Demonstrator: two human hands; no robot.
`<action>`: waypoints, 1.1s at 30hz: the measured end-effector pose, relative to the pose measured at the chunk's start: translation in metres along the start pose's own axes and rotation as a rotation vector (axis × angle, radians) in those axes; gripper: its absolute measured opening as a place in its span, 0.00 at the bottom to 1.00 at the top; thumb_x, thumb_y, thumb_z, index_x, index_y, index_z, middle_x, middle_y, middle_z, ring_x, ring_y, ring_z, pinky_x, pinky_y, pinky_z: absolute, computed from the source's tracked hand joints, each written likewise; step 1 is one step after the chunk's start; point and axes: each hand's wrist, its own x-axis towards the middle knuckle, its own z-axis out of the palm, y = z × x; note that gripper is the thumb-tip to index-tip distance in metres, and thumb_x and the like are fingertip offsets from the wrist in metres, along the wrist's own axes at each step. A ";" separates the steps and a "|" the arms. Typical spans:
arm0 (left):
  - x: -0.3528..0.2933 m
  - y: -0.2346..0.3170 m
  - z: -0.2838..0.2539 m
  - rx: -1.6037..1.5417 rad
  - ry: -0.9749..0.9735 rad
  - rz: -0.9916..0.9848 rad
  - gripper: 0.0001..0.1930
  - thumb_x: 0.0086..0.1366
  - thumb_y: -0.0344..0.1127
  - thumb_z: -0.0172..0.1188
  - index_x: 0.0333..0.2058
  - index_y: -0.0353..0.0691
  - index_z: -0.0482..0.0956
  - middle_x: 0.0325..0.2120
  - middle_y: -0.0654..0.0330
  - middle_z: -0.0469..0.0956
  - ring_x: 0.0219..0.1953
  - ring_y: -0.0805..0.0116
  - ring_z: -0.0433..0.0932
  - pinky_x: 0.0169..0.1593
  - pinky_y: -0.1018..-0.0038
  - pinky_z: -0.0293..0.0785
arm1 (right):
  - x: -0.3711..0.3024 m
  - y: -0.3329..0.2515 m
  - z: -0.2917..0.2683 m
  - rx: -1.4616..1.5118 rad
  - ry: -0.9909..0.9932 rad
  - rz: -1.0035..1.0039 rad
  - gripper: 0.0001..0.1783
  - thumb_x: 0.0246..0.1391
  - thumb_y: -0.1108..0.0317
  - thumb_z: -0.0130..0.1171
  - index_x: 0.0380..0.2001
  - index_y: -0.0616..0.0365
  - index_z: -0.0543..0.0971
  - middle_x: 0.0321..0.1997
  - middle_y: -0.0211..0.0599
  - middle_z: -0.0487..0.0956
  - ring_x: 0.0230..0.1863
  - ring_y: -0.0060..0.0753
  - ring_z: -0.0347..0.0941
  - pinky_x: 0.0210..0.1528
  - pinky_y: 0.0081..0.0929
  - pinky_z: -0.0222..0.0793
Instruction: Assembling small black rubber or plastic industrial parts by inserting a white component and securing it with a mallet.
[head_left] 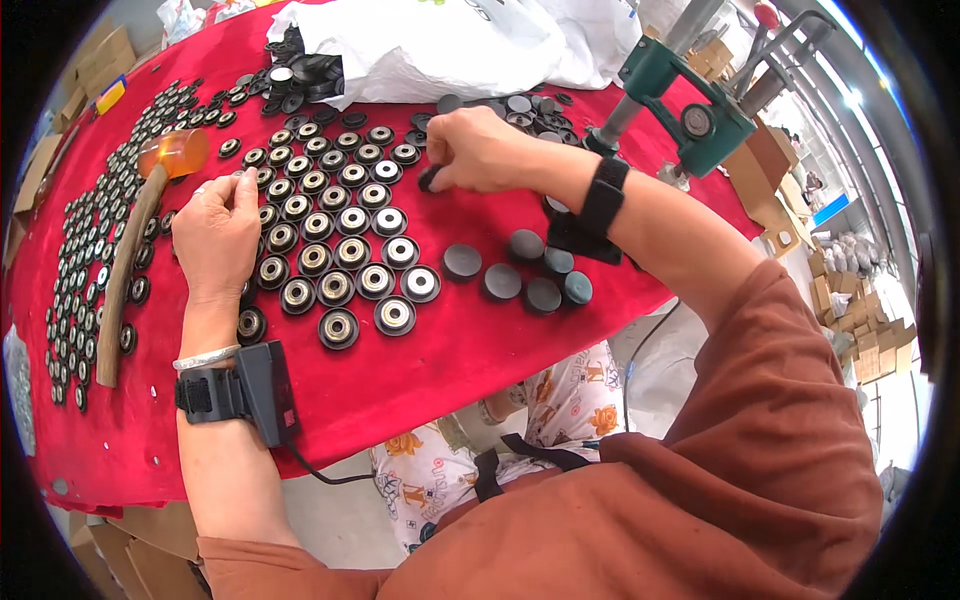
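Rows of black round wheels with metal bearings (352,252) lie flat on the red cloth in front of me. My left hand (217,222) rests at the left side of these rows, fingers curled with thumb and forefinger together; whatever may be between them is hidden. Over the far right corner of the rows, my right hand (478,150) pinches a small black round piece (430,179) just above the cloth. Several dark grey round caps (502,281) sit nearer to me, right of the rows. More dark discs (540,115) are heaped beyond my right wrist.
A mallet with an amber head (180,153) and wooden handle lies at left, among many more wheels (90,270). White plastic bags (430,50) cover the far side. A green hand press (690,110) stands at the far right. The red cloth's front edge (440,405) is near my lap.
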 end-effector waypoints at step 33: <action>0.001 0.004 0.003 0.039 -0.065 -0.079 0.12 0.60 0.39 0.60 0.26 0.34 0.79 0.14 0.60 0.73 0.17 0.77 0.67 0.25 0.76 0.65 | 0.019 -0.015 0.012 -0.584 -0.107 -0.205 0.09 0.34 0.70 0.55 0.25 0.57 0.77 0.21 0.40 0.77 0.29 0.43 0.76 0.42 0.36 0.63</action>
